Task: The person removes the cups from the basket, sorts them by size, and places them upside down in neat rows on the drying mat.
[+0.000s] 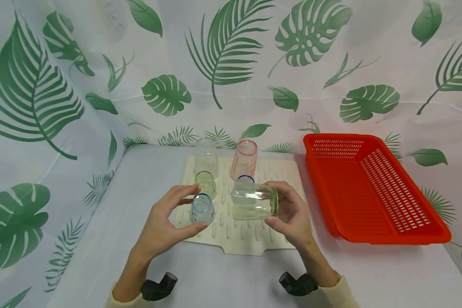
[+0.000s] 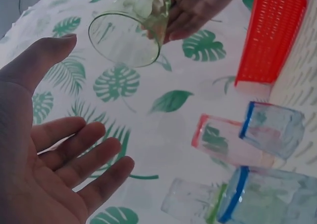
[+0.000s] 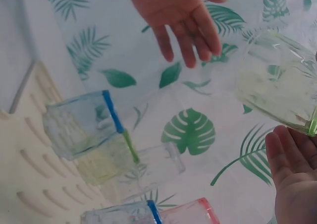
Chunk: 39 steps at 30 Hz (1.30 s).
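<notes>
My right hand (image 1: pixel 291 214) holds a pale green glass (image 1: pixel 254 203) on its side in the air, thumb below and fingers above its right end. My left hand (image 1: pixel 165 222) has thumb and fingers spread apart with nothing between them in the left wrist view. It hovers over the mat's left side, overlapping a blue-rimmed glass (image 1: pixel 202 210) in the head view. Behind that stand a green-rimmed glass (image 1: pixel 205 186) and a clear glass (image 1: pixel 206 158). A pink-rimmed glass (image 1: pixel 244 160) stands at the back right. Another blue-rimmed glass (image 3: pixel 119 215) stands before it, mostly hidden by the held glass in the head view.
The glasses stand on a cream ridged draining mat (image 1: pixel 269 237) on a white-covered table (image 1: pixel 146 167). To the right lies a red perforated plastic basket (image 1: pixel 327 205). A leaf-printed curtain (image 1: pixel 238 107) hangs behind and on both sides.
</notes>
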### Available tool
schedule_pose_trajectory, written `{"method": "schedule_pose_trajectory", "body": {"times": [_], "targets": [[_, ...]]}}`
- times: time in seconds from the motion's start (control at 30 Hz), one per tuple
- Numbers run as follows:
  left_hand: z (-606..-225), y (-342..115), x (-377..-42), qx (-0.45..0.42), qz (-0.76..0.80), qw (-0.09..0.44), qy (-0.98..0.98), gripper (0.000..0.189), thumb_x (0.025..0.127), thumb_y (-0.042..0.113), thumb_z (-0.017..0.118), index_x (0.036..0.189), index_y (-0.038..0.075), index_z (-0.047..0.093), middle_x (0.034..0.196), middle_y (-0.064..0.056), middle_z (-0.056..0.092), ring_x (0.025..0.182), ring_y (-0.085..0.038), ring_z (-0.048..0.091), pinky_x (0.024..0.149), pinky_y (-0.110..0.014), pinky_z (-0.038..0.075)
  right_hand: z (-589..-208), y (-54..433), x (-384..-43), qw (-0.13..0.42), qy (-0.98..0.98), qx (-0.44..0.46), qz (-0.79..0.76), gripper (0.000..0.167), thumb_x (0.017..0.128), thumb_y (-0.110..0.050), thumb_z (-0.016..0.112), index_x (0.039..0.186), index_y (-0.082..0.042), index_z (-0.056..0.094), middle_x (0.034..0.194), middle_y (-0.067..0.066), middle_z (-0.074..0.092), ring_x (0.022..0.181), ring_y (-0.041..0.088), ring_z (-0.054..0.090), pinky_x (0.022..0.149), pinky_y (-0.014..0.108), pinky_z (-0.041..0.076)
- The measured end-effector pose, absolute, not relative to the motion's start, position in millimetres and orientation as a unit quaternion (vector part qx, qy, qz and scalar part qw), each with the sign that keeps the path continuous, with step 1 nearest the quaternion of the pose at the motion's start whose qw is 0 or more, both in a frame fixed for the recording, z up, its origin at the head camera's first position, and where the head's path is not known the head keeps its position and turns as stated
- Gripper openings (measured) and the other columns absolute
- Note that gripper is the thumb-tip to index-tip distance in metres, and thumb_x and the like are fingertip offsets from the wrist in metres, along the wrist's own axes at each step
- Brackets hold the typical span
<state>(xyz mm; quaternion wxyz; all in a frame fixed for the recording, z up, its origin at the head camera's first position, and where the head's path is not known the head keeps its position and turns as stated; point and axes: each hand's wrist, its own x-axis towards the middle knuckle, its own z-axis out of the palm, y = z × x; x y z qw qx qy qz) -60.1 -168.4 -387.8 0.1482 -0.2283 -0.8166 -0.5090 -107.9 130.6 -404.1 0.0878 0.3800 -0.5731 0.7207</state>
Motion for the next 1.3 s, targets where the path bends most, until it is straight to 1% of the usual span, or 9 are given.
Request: {"method": "schedule_pose_trajectory", "body": {"times": [0.3,0.43,0.67,0.77,0.87,0.97,1.03,1.13,1.3], "targets": [[-401.6,-182.4,-49.1,-0.176,-0.493,0.152,-0.838,0.074,0.074,0.014,0.090,0.140,0.016,0.057,0.135,-0.001,0.061,0.128,-0.009,0.057,0.102,-0.023,0.053,-402.3,134.0,-109.6,0.103,-0.566,0.372,0.728,0.055,0.083,0.008,0.068,0.132,0.018,0.045,0.126,0.011,0.063,0.109,0.020,0.063,0.090,0.027,0.060],[-411.0,-187.5,-44.7,-0.155,-0.475,0.156,-0.852,0.073,0.075,0.018,0.089,0.140,0.017,0.057,0.136,0.001,0.061,0.129,-0.008,0.055,0.103,-0.021,0.052,-401.6,134.3,-109.0,0.121,-0.583,0.355,0.721,0.055,0.080,0.011,0.065,0.133,0.016,0.047,0.125,0.010,0.063,0.109,0.018,0.062,0.094,0.027,0.058],[-431.4,-192.8,-37.9,-0.113,-0.460,0.150,-0.868,0.072,0.076,0.024,0.089,0.140,0.019,0.057,0.138,0.002,0.060,0.130,-0.013,0.055,0.105,-0.018,0.049,-401.8,134.2,-108.0,0.141,-0.594,0.333,0.719,0.058,0.079,0.012,0.062,0.135,0.016,0.047,0.126,0.011,0.061,0.113,0.020,0.058,0.100,0.027,0.056],[-439.5,-194.3,-35.8,-0.093,-0.450,0.140,-0.877,0.074,0.076,0.027,0.089,0.141,0.019,0.056,0.140,0.002,0.059,0.131,-0.014,0.055,0.107,-0.016,0.047,-402.9,134.3,-107.1,0.149,-0.609,0.318,0.711,0.064,0.074,0.017,0.057,0.137,0.013,0.048,0.131,0.010,0.060,0.117,0.019,0.056,0.103,0.026,0.054],[-447.1,-195.5,-33.9,-0.079,-0.438,0.130,-0.886,0.076,0.075,0.029,0.090,0.141,0.017,0.056,0.141,0.001,0.058,0.132,-0.015,0.054,0.107,-0.025,0.049,-404.5,134.7,-106.7,0.150,-0.611,0.314,0.711,0.066,0.073,0.019,0.056,0.138,0.012,0.048,0.136,0.010,0.058,0.120,0.018,0.055,0.104,0.026,0.053],[-454.0,-196.5,-32.7,-0.072,-0.430,0.124,-0.891,0.077,0.075,0.030,0.090,0.141,0.012,0.056,0.141,-0.002,0.058,0.131,-0.020,0.056,0.105,-0.041,0.053,-406.4,135.6,-107.2,0.139,-0.603,0.318,0.718,0.061,0.078,0.017,0.058,0.138,0.013,0.047,0.136,0.009,0.058,0.120,0.016,0.057,0.101,0.026,0.054],[-458.7,-197.3,-32.4,-0.067,-0.426,0.121,-0.894,0.078,0.075,0.031,0.089,0.141,0.009,0.055,0.141,-0.004,0.058,0.131,-0.024,0.056,0.104,-0.049,0.052,-408.1,136.0,-107.8,0.131,-0.601,0.320,0.721,0.059,0.080,0.016,0.060,0.138,0.014,0.046,0.136,0.008,0.058,0.120,0.016,0.058,0.100,0.025,0.055],[-465.4,-198.3,-32.3,-0.060,-0.419,0.116,-0.899,0.079,0.075,0.032,0.089,0.141,0.007,0.055,0.142,-0.005,0.057,0.133,-0.029,0.055,0.106,-0.053,0.050,-411.1,136.5,-108.3,0.122,-0.607,0.317,0.718,0.059,0.080,0.017,0.061,0.137,0.015,0.045,0.135,0.006,0.059,0.120,0.015,0.059,0.104,0.025,0.053],[-476.1,-200.0,-33.0,-0.053,-0.411,0.110,-0.904,0.080,0.076,0.033,0.089,0.141,0.005,0.054,0.143,-0.009,0.057,0.136,-0.033,0.052,0.109,-0.057,0.046,-417.3,135.6,-108.0,0.115,-0.620,0.311,0.711,0.062,0.076,0.022,0.060,0.135,0.018,0.044,0.134,0.005,0.060,0.122,0.015,0.057,0.113,0.026,0.046]]}}
